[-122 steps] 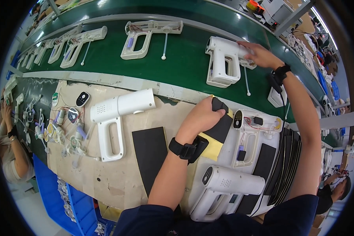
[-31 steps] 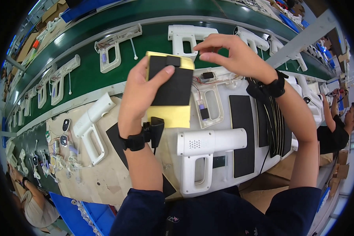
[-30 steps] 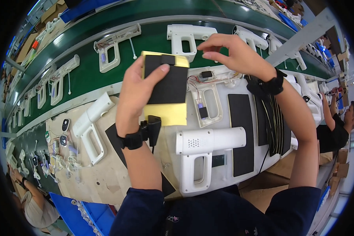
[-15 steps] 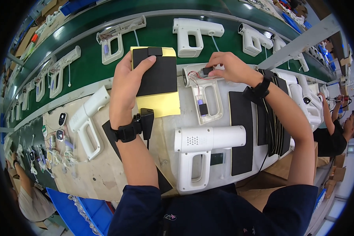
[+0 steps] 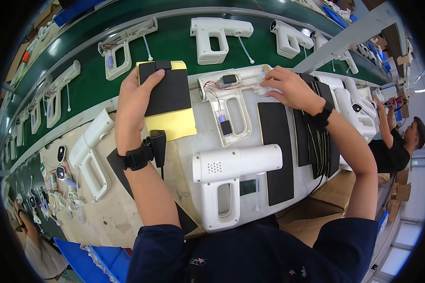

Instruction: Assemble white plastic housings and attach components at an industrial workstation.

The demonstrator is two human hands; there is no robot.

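My left hand (image 5: 136, 101) grips a black foam sheet (image 5: 166, 92) on yellow backing paper (image 5: 172, 127), its thumb on a small cut foam piece (image 5: 163, 65) at the top edge. An opened white gun-shaped housing (image 5: 243, 115) lies to the right of the sheet, with red wires inside. One small black foam pad (image 5: 230, 79) sits on a part in its barrel, another (image 5: 226, 127) in its handle. My right hand (image 5: 290, 88) is at the barrel's right end, fingers closed around a clear plastic part (image 5: 263, 86). A closed white housing (image 5: 236, 162) lies nearer me.
Black foam strips (image 5: 276, 151) and a foam stack (image 5: 318, 132) lie on the right. Several white housings (image 5: 217, 40) rest on the green conveyor (image 5: 172, 42) beyond the bench. Another housing (image 5: 92, 155) and loose electronic parts (image 5: 63, 184) are on the left. Co-workers (image 5: 394, 146) stand at both sides.
My right hand has let go of the black foam pad in the barrel and moved right to the barrel's end. The left hand still holds the sheet. The whole view has shifted slightly.
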